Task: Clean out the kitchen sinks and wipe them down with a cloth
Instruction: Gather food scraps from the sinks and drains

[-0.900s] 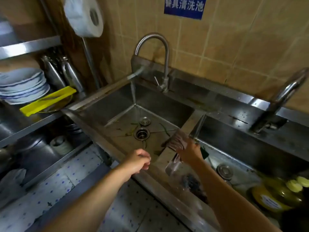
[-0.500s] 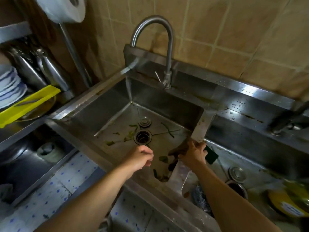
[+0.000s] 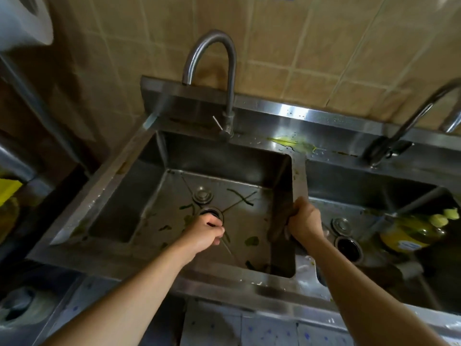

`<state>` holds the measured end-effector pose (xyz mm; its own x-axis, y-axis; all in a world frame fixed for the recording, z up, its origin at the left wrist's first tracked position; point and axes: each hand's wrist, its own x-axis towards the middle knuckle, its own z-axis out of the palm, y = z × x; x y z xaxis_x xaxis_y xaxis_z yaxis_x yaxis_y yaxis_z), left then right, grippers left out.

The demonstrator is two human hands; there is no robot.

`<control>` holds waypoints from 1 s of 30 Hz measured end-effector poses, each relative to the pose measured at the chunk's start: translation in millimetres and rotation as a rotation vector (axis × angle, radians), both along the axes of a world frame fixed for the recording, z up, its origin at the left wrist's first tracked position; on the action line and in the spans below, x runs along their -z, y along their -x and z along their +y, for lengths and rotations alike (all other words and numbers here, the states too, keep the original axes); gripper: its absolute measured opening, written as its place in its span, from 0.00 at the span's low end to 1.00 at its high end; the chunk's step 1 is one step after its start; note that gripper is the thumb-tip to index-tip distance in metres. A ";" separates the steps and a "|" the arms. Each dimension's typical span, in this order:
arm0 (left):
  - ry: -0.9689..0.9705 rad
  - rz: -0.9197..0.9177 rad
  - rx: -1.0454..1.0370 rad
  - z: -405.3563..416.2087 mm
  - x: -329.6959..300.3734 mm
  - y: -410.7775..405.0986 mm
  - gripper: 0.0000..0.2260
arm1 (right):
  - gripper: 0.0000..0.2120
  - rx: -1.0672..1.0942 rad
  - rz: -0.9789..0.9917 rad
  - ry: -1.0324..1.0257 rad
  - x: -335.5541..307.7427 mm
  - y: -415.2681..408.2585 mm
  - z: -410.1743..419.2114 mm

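The left steel sink (image 3: 119,186) has green vegetable scraps (image 3: 251,240) strewn over its floor around the round drain (image 3: 212,212) and a loose plug (image 3: 202,196). My left hand (image 3: 203,234) hangs inside this sink just in front of the drain, fingers curled into a fist; I see nothing in it. My right hand (image 3: 304,221) grips a dark brown cloth (image 3: 275,222) against the divider (image 3: 298,178) between the two sinks, the cloth draped down the left sink's right wall. The right sink (image 3: 369,181) shows its own drain (image 3: 349,248).
A gooseneck faucet (image 3: 212,68) rises behind the left sink, and another faucet (image 3: 411,126) behind the right. Yellow-green residue (image 3: 294,143) lies on the back ledge. A yellow bottle (image 3: 409,233) lies in the right sink. A paper roll (image 3: 22,21) hangs top left.
The view has closed in over the sinks. My left hand dropped from the front rim into the left sink, to the drain. My right hand stays on the divider with the cloth.
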<state>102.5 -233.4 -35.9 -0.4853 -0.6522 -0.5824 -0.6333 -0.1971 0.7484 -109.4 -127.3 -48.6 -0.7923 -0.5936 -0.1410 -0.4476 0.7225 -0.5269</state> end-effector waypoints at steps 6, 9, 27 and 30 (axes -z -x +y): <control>-0.123 0.034 0.041 -27.2 -1.6 11.2 0.15 | 0.11 -0.003 -0.343 0.369 -41.8 -31.3 -44.7; -0.427 0.112 -0.141 -44.6 -3.1 19.4 0.23 | 0.11 -0.040 -0.623 0.481 -53.9 -44.2 -71.8; -0.724 0.517 -0.669 -155.3 37.8 -30.6 0.10 | 0.17 -0.220 -1.002 0.150 23.7 -113.4 -192.7; -0.757 0.472 -0.582 -185.4 43.1 -45.8 0.10 | 0.13 -0.281 -0.817 0.092 40.7 -135.7 -224.8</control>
